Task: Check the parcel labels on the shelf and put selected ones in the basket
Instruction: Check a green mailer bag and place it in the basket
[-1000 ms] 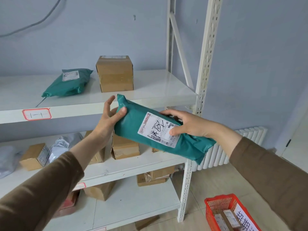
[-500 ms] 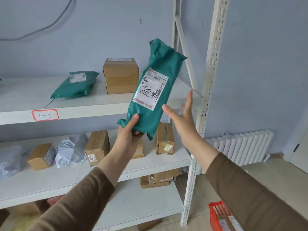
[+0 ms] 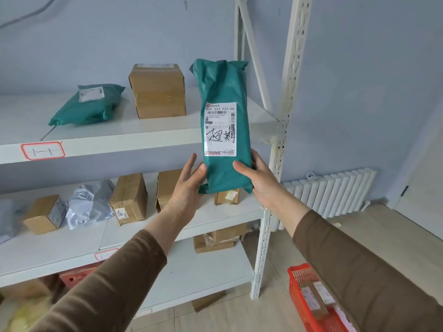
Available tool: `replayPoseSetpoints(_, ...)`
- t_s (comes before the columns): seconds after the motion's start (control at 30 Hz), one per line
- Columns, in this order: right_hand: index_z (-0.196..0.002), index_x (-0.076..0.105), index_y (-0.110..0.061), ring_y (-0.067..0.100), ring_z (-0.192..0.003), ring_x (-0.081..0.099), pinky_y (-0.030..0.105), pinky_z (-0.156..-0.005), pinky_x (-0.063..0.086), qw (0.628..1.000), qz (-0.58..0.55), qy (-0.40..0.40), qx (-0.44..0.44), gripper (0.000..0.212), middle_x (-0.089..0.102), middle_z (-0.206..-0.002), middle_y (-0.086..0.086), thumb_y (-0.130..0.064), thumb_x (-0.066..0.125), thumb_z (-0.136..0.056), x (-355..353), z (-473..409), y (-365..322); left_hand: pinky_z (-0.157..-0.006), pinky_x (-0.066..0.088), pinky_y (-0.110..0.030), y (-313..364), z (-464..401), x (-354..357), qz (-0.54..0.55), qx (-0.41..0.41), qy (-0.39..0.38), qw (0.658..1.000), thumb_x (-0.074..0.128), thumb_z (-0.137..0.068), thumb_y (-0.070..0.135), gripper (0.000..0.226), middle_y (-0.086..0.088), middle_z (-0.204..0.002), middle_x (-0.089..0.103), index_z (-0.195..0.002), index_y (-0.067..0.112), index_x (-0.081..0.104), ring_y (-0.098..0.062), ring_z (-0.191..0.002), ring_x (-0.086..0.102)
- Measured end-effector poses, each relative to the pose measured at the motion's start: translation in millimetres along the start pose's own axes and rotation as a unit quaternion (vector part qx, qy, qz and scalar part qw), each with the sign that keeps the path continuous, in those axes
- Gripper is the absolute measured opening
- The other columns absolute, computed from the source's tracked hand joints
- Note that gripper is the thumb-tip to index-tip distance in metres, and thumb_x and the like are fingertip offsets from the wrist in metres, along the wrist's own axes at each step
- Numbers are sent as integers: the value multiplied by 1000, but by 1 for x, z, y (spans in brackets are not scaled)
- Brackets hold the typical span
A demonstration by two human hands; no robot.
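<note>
Fingers (image 3: pixel 242 167) of both hands grip upright green parcel (image 3: pixel 223 87); box (image 3: pixel 226 197) behind, seemingly shelved.

A pale blue-grey painted wall (image 3: pixel 96 39) fills the background, with a thin grey cable (image 3: pixel 22 19) crossing its upper left corner. A white metal shelving unit with perforated uprights (image 3: pixel 288 97) stands against it. A white ribbed radiator (image 3: pixel 335 190) sits low on the right wall above a light beige tiled floor (image 3: pixel 383 236). Soft, even daylight fills the room.
</note>
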State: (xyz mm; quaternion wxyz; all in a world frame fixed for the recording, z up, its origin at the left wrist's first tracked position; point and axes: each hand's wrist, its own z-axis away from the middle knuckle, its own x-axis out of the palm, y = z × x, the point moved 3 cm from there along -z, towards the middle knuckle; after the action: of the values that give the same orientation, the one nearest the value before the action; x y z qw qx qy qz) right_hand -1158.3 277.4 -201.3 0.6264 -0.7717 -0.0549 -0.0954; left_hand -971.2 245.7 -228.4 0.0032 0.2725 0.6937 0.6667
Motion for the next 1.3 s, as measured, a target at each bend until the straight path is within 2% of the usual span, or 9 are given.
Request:
replayPoseSetpoints(0.17, -143, 52, -26, 26, -126, 64, 50, -110, 49, 999, 8, 32, 30, 67, 68, -136, 2, -26, 80, -83, -42, 27, 18, -113, 44, -49, -24, -7, 32, -39, -19, -81, 996, 67, -95, 29, 66, 9, -144, 62, -154, 41, 41, -21, -135, 58)
replayPoseSetpoints(0.37, -141, 51, -23, 27, -121, 68, 47, -102, 55, 992, 2, 117, 47, 67, 69, -132, 4, -27, 82, -82, -118, 62, 27, -87, 58, -36, -76, -13, 93, -22, -75, -106, 991, 68, -96, 15, 69, 8, -143, 63, -153, 43, 42, -19, -130, 61)
replayPoseSetpoints(0.5, -139, 51, -20, 28, -120, 68, 43, -97, 58, 987, -3, 154, 55, 56, 69, -133, 6, -20, 77, -90, -180, 83, 34, -94, 57, -47, -119, -23, 145, -23, -112, -131, 985, 71, -94, 13, 68, 4, -139, 65, -148, 46, 47, -22, -129, 62)
replayPoseSetpoints(0.63, -135, 54, -20, 31, -121, 68, 51, -102, 55, 982, -8, 181, 61, 51, 69, -133, 8, -20, 78, -90, -260, 106, 42, -102, 54, -49, -171, -37, 207, -21, -138, -159, 977, 69, -94, 9, 65, -1, -142, 63, -148, 41, 49, -25, -130, 61)
replayPoseSetpoints(0.73, -140, 52, -17, 28, -121, 68, 47, -101, 57, 977, -7, 197, 84, 53, 67, -136, 8, -18, 75, -92, -329, 126, 44, -102, 55, -45, -216, -47, 262, -25, -163, -166, 972, 73, -91, 9, 67, -2, -144, 61, -147, 40, 51, -25, -130, 61)
replayPoseSetpoints(0.87, -141, 54, -19, 27, -122, 68, 48, -103, 55, 970, 12, 215, 115, 59, 68, -136, 5, -25, 79, -88, -419, 147, 55, -97, 57, -50, -281, -61, 325, -14, -206, -145, 968, 80, -84, 8, 78, -9, -146, 57, -148, 38, 50, -28, -127, 64)
replayPoseSetpoints(0.97, -140, 55, -18, 26, -116, 71, 43, -93, 60, 966, 2, 215, 144, 52, 71, -132, 5, -22, 76, -92, -467, 159, 66, -91, 60, -47, -324, -66, 357, -3, -238, -123, 963, 80, -82, 5, 81, -11, -143, 59, -149, 37, 49, -28, -124, 65)
replayPoseSetpoints(1.2, -129, 62, -23, 25, -114, 71, 43, -97, 57, 958, 26, 200, 204, 35, 75, -124, 2, -26, 71, -95, -533, 164, 109, -85, 60, -42, -397, -73, 385, -11, -284, -72, 956, 71, -89, -2, 74, 2, -127, 71, -148, 38, 51, -16, -113, 70)
replayPoseSetpoints(1.3, -134, 60, -21, 26, -116, 70, 40, -95, 57, 953, 31, 191, 232, 41, 74, -126, 3, -29, 71, -95, -551, 155, 129, -87, 62, -44, -422, -84, 385, -14, -292, -54, 955, 70, -90, -3, 65, 3, -118, 74, -140, 38, 57, -13, -104, 74)
